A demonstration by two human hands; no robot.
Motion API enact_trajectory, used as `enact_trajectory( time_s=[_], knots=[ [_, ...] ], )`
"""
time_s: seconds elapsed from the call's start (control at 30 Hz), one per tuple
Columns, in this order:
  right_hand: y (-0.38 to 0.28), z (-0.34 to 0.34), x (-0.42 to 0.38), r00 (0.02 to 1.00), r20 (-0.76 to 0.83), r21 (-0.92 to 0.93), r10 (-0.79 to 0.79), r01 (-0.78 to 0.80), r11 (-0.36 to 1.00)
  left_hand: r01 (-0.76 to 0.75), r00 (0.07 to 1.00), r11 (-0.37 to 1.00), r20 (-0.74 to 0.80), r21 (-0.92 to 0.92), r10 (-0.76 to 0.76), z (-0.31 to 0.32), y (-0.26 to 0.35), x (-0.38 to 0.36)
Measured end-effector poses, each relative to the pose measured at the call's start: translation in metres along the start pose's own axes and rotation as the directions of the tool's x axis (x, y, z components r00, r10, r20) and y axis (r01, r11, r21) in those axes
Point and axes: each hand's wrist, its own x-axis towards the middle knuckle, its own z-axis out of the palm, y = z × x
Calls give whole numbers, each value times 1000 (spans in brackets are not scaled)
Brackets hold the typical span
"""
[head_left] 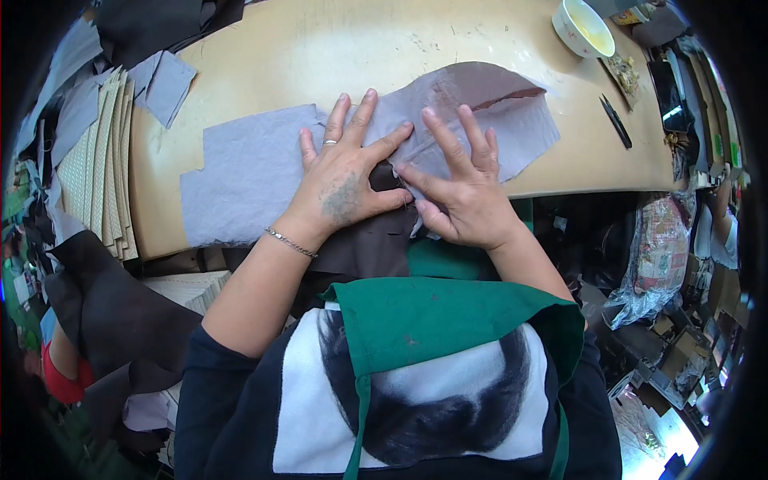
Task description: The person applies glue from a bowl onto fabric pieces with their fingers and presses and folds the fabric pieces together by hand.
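Observation:
A grey-lilac sheet point(248, 164) lies across the table, its right part folded or curved, with a brown edge showing near the top right. My left hand point(344, 180) rests flat on it with fingers spread, a ring and a bracelet on it. Close beside it on the right, my right hand point(468, 188) has its fingers apart, thumb and index at the sheet's seam near the front edge. Between the hands a dark brown piece point(376, 240) shows, hanging over the table's front edge. Whether a fingertip pinches the material is hard to see.
A white bowl point(583, 29) with yellowish contents stands at the back right of the table point(320, 56). Black tweezers point(615, 122) lie below it. Patterned strips point(100, 160) and grey pieces are stacked at left. Another person's arm point(64, 352) shows at far left.

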Motion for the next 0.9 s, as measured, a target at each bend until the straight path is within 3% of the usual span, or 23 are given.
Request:
enact_trajectory(
  time_s=[0.3, 0.47, 0.6, 0.73, 0.83, 0.9],
  knots=[
    [19, -13, -2, 996, -72, -153, 55, -66, 986, -1, 1000, 1000, 3, 0, 1, -1, 1, 0],
    [1, 1, 1, 999, -9, 22, -47, 48, 999, -21, 999, 1000, -30, 22, 21, 1, 0, -1],
    [16, -11, 0, 996, -35, -98, 79, -82, 992, -8, 1000, 1000, -14, 22, 8, 1, 0, -1],
    [6, -2, 0, 1000, 13, -35, -4, 4, 999, -23, 999, 999, -34, 28, 24, 2, 0, 0],
    [1, 3, 1, 1000, 10, -33, -9, 9, 999, -24, 999, 999, -39, 30, 25, 2, 0, 0],
    [11, -3, 1, 998, -11, -125, 65, -66, 990, -28, 999, 999, -44, 31, 30, 3, -1, -1]
  ],
)
